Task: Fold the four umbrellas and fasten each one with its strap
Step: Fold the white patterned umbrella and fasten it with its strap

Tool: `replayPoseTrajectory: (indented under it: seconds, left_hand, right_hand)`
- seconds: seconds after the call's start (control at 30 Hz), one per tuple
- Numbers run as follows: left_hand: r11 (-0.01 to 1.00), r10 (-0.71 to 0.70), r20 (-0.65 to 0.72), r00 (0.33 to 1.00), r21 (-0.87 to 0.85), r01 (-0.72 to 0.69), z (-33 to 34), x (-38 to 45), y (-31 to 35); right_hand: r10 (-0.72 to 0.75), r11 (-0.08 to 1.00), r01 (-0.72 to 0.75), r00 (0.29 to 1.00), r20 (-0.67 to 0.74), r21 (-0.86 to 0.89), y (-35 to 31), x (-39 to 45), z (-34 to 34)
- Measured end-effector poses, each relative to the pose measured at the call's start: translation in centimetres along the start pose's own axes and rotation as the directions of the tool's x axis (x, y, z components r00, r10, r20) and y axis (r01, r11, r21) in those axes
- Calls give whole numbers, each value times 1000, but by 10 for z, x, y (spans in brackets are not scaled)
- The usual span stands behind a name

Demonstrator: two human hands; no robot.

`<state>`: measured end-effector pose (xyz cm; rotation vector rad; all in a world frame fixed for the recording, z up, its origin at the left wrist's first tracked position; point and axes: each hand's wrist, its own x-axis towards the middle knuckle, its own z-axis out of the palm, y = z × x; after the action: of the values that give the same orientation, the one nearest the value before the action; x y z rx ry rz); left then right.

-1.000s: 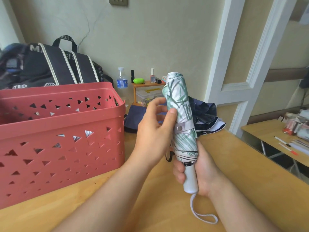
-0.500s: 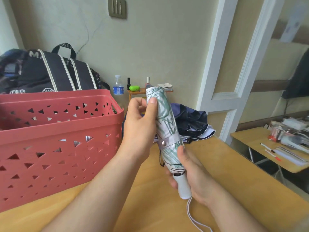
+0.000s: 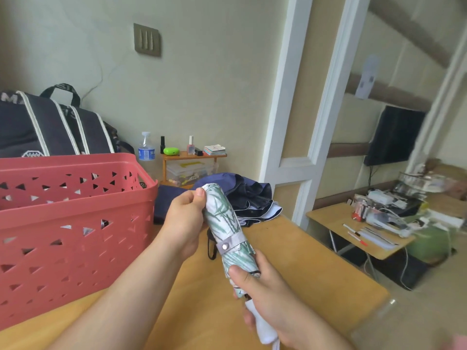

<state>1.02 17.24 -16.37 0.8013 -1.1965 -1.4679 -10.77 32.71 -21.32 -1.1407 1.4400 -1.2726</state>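
Green-leaf umbrella strapped, tipping toward the basket side

The red basket (image 3: 75, 223) stands at left on the tabletop (image 3: 290, 269). The left hand (image 3: 185, 221) pinches the top of the green-leaf umbrella (image 3: 223, 218), whose strap (image 3: 231, 245) is snapped shut; the right hand (image 3: 267, 296) grips its handle end. A second ago it stood upright; now it leans left, so this one looks finished. Behind it, a navy umbrella (image 3: 242, 195) lies unfolded.
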Motion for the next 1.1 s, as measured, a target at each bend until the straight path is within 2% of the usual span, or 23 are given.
replayPoseTrajectory:
  seconds: [0.13, 0.23, 0.3, 0.43, 0.5, 0.6, 0.67, 0.73, 0.77, 0.83, 0.93, 1.03, 1.1]
  left_hand:
    - [999, 41, -16, 999, 14, -40, 10, -11, 1]
    - [983, -79, 94, 992, -156, 93, 14, -15, 1]
    - [972, -69, 164, 984, -212, 104, 14, -17, 2]
    - [961, -65, 162, 985, -256, 105, 13, -14, -5]
    - [925, -89, 211, 973, -344, 160, 11, -14, -6]
    - [820, -97, 290, 952, -519, 241, 10, -16, -3]
    - [825, -54, 277, 959, -529, 199, 12, -19, 5]
    - [848, 26, 211, 977, -523, 90, 15, -25, 18]
    - [851, 76, 160, 984, -524, 20, 16, -28, 25]
    - [854, 172, 42, 984, -504, -128, 18, -34, 38]
    - [859, 247, -74, 966, -446, -253, 22, -47, 54]
    - [865, 304, -100, 947, -388, -318, 15, -56, 85]
    - [870, 349, -70, 934, -346, -351, -4, -56, 116]
  right_hand:
    - [22, 998, -22, 1000, 7, 53, -2, -8, 3]
    - [30, 996, -33, 999, 44, 80, -4, -12, 7]
    - [57, 992, -67, 995, 87, 109, -3, -14, 8]
    - [97, 971, -138, 974, 205, 197, -4, -16, 0]
    - [111, 958, -174, 958, 263, 229, -5, -19, -4]
    - [103, 918, -243, 910, 403, 313, -4, -26, -4]
    - [49, 894, -254, 873, 485, 369, -3, -30, -10]
    - [-35, 922, -171, 856, 515, 348, -3, -37, -21]
    - [-40, 944, -129, 869, 493, 305, -5, -41, -25]
    - [9, 963, -103, 937, 350, 251, -9, -46, -29]
    - [19, 961, -59, 989, 148, 270, -19, -45, -27]
    - [-69, 968, 32, 988, 140, 250, -43, -40, -13]
    - [-134, 979, 110, 981, 138, 170, -70, -31, -1]
